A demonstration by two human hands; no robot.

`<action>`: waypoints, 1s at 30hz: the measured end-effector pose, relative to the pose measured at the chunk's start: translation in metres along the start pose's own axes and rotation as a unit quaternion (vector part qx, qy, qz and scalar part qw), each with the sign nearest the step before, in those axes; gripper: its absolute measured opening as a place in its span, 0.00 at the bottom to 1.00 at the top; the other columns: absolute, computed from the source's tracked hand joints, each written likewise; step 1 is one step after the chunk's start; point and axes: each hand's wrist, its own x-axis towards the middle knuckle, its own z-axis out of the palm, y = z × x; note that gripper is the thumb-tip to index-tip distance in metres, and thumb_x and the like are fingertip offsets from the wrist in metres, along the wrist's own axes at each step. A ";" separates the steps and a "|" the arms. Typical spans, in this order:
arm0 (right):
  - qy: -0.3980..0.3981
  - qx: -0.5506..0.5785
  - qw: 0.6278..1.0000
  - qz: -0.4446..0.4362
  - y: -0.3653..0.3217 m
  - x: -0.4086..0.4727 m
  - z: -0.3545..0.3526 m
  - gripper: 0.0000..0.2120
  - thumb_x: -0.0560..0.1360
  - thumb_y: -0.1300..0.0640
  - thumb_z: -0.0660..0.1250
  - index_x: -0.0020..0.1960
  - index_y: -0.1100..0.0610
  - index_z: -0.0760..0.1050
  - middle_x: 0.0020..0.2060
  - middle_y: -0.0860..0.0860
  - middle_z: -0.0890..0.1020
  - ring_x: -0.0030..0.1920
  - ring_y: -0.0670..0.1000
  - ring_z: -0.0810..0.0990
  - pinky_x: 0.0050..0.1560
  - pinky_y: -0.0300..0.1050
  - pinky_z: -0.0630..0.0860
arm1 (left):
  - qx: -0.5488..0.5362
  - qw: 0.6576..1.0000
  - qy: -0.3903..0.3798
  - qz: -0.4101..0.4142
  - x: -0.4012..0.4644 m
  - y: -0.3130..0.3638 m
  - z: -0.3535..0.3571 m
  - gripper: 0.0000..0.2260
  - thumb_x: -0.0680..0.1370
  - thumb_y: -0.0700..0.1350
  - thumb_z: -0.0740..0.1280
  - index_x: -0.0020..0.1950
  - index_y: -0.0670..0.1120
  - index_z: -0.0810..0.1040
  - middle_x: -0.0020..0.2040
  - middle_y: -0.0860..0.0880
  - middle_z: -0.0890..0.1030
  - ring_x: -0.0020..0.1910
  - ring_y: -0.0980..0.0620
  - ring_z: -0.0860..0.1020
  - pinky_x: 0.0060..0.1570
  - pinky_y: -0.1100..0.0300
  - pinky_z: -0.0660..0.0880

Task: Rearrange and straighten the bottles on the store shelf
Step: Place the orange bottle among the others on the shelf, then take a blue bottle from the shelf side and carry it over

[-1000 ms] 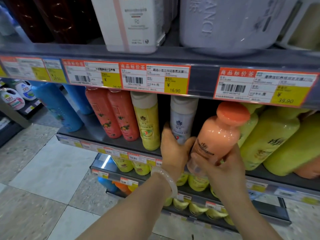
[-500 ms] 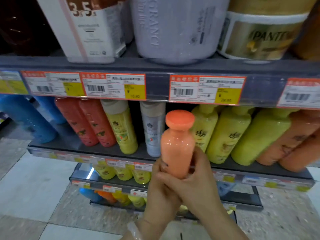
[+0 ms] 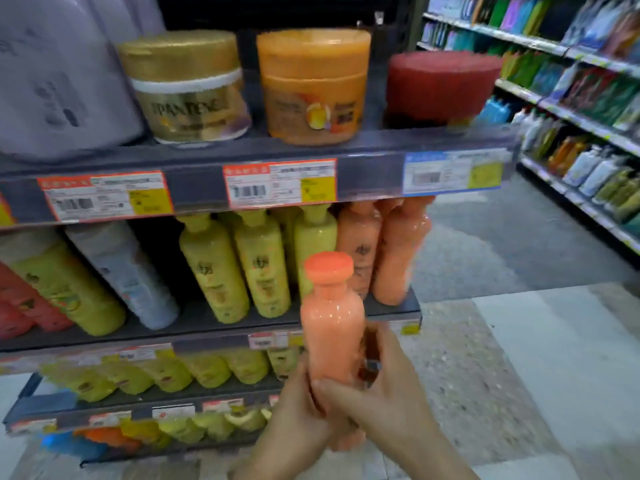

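An orange bottle (image 3: 331, 320) with a round orange cap stands upright in front of the shelf, held low down by both hands. My left hand (image 3: 298, 410) wraps its base from the left; my right hand (image 3: 384, 393) grips it from the right. Behind it on the middle shelf (image 3: 207, 336) lean yellow bottles (image 3: 239, 268) and, at the shelf's right end, two orange bottles (image 3: 384, 251). A white bottle (image 3: 131, 278) and a yellow bottle with a white cap (image 3: 65, 289) lean further left.
The upper shelf (image 3: 194, 157) carries a gold jar (image 3: 187, 88), an orange jar (image 3: 313, 86) and a red jar (image 3: 440, 86). Lower shelves hold several yellow bottles (image 3: 166, 374). An aisle floor (image 3: 519, 358) opens to the right, with another stocked shelf unit (image 3: 571, 98) beyond.
The view has swung right to the shelf's end. The orange bottle went from tilted in my right hand to upright in both hands. My left hand left the white bottle.
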 end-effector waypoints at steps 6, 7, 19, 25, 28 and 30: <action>0.089 0.003 0.996 0.019 0.028 -0.010 -0.125 0.30 0.46 0.46 0.73 0.47 0.45 0.71 0.43 0.46 0.80 0.42 0.39 0.79 0.50 0.52 0.78 | 0.008 1.000 0.001 0.018 0.021 0.005 0.135 0.25 0.57 0.43 0.70 0.54 0.49 0.74 0.48 0.50 0.85 0.49 0.52 0.83 0.45 0.61 0.78; 0.094 -0.002 0.995 0.015 0.028 -0.008 -0.145 0.30 0.46 0.45 0.73 0.47 0.45 0.70 0.43 0.45 0.80 0.42 0.38 0.78 0.50 0.53 0.78 | 0.004 1.000 0.006 0.023 0.026 0.009 0.155 0.25 0.56 0.44 0.70 0.53 0.50 0.75 0.48 0.52 0.85 0.50 0.52 0.83 0.47 0.59 0.78; 0.066 -0.005 0.998 0.006 0.029 0.061 -0.250 0.26 0.55 0.53 0.78 0.46 0.43 0.67 0.43 0.42 0.77 0.44 0.42 0.78 0.47 0.46 0.77 | -0.004 0.998 0.059 0.003 0.095 0.043 0.249 0.27 0.56 0.48 0.71 0.55 0.53 0.74 0.47 0.53 0.84 0.47 0.57 0.82 0.46 0.60 0.80; -0.062 -0.038 0.997 0.005 0.025 0.129 -0.263 0.23 0.55 0.49 0.76 0.47 0.44 0.71 0.41 0.41 0.80 0.42 0.38 0.78 0.46 0.37 0.77 | -0.023 0.987 0.157 -0.007 0.151 0.042 0.242 0.26 0.54 0.44 0.74 0.51 0.51 0.76 0.41 0.57 0.85 0.41 0.59 0.83 0.38 0.66 0.77; -0.163 -0.017 0.986 0.003 0.017 0.182 -0.285 0.03 0.73 0.52 0.67 0.47 0.47 0.78 0.43 0.46 0.83 0.46 0.41 0.80 0.50 0.37 0.76 | -0.020 0.976 0.216 -0.019 0.176 0.035 0.245 0.29 0.54 0.39 0.74 0.53 0.49 0.74 0.39 0.55 0.84 0.40 0.69 0.80 0.35 0.75 0.73; -0.141 0.001 0.990 -0.011 0.008 0.223 -0.288 0.09 0.76 0.51 0.61 0.44 0.47 0.80 0.44 0.46 0.84 0.47 0.39 0.81 0.51 0.35 0.75 | 0.001 0.971 0.238 -0.026 0.189 0.031 0.245 0.34 0.52 0.40 0.75 0.57 0.50 0.72 0.48 0.58 0.80 0.42 0.73 0.78 0.38 0.77 0.72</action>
